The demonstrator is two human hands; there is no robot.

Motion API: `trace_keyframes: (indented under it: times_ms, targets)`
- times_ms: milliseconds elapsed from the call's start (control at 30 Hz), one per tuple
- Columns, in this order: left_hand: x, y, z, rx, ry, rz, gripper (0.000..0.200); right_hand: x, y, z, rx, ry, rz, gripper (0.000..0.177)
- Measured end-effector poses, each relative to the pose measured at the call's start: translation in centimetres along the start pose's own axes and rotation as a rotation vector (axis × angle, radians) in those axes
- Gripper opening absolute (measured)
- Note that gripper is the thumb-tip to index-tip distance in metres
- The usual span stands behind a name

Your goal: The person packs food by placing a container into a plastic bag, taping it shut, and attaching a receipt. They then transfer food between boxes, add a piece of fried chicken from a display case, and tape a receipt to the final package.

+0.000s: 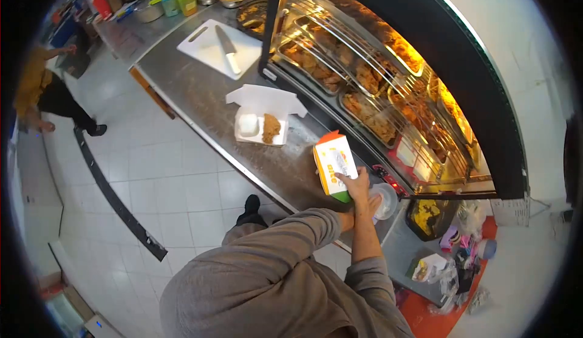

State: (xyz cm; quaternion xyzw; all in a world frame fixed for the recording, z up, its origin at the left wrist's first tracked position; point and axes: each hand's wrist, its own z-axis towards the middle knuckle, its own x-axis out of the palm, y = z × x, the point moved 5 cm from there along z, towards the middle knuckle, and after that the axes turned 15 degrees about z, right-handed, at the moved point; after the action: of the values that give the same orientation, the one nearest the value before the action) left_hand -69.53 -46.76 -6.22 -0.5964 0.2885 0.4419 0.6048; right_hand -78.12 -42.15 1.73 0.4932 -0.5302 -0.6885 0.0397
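Observation:
My right hand [357, 184] grips the lower end of a printed takeaway box [336, 163], white with orange and green sides, an orange flap up at its far end. My left arm crosses beneath the right forearm. My left hand [375, 207], mostly hidden, is at a clear plastic tub [387, 201] on the right; its fingers do not show well enough to tell their grip. On the steel counter [200, 98], left of the printed box, an open white box [260, 142] holds a rounded white portion [248, 125] and a piece of fried chicken [271, 128].
A lit display cabinet [282, 86] with trays of fried food stands along the counter's far side. A knife [227, 45] lies on a white cutting board [197, 47]. A black tray of yellow food [427, 215] sits at right. Another person [51, 92] stands at far left.

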Motion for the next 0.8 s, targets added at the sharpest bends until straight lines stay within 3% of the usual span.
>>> trace_keyframes:
  times_ms: [67,133,200,267,333,400,467,500,533,567,633,667,700,733,767,800]
  targets:
    - [-0.4,0.6,1.0,-0.032,0.004,-0.075,0.052,-2.8,4.5,-1.0,0.009,-0.066,0.011,0.075]
    - [-0.9,0.4,2.5,-0.062,-0.002,-0.153,0.052,-5.5,9.0,-2.3,0.032,-0.073,0.36,0.071]
    - [-1.3,-0.1,4.3,-0.09,-0.017,-0.225,0.051,-8.2,10.7,-3.1,-0.084,-0.12,0.586,0.061]
    - [-1.2,-0.6,5.5,-0.121,-0.056,-0.285,0.05,-12.5,11.0,-4.5,-0.03,-0.092,0.691,0.06]
    - [-2.0,-0.6,4.8,-0.134,-0.105,-0.324,0.05,-17.0,10.2,-7.3,0.005,-0.173,0.998,0.064]
    - [-4.4,0.5,1.5,-0.128,-0.157,-0.323,0.049,-20.8,5.2,-10.7,0.112,-0.181,1.281,0.069]
    - [-10.3,1.7,-1.4,-0.102,-0.179,-0.3,0.052,-22.8,-1.0,-13.7,0.21,-0.161,1.291,0.071]
    - [-13.9,2.6,-2.8,-0.062,-0.27,-0.174,0.05,-23.1,-3.3,-14.9,0.296,-0.12,1.295,0.073]
    - [-17.2,4.4,-3.9,-0.037,-0.422,-0.108,0.045,-22.7,-3.8,-15.8,0.393,-0.118,1.102,0.073]
    - [-22.1,6.2,-5.1,-0.034,-0.541,0.0,0.04,-21.3,-3.7,-15.8,0.379,0.008,1.019,0.065]
    - [-28.7,12.2,-7.7,-0.228,-0.768,0.255,0.041,-15.8,-4.7,-14.1,0.349,0.21,0.815,0.059]
    - [-32.6,15.1,-8.9,-0.408,-0.716,0.212,0.041,-12.9,-3.6,-13.5,0.396,0.267,0.728,0.06]
    - [-34.5,19.1,-10.5,-0.35,-0.888,0.544,0.042,-9.7,-2.7,-12.6,0.414,0.304,0.694,0.062]
    - [-37.3,21.3,-11.2,-0.542,-0.736,0.711,0.044,-5.6,-4.8,-11.7,0.328,0.269,0.59,0.065]
    - [-37.8,25.5,-12.2,-0.624,-0.668,0.78,0.047,-2.8,-4.9,-10.2,0.129,0.267,0.37,0.069]
    - [-38.7,27.2,-13.1,-0.625,-0.663,0.798,0.047,-0.4,-5.0,-9.0,0.062,0.294,0.272,0.073]
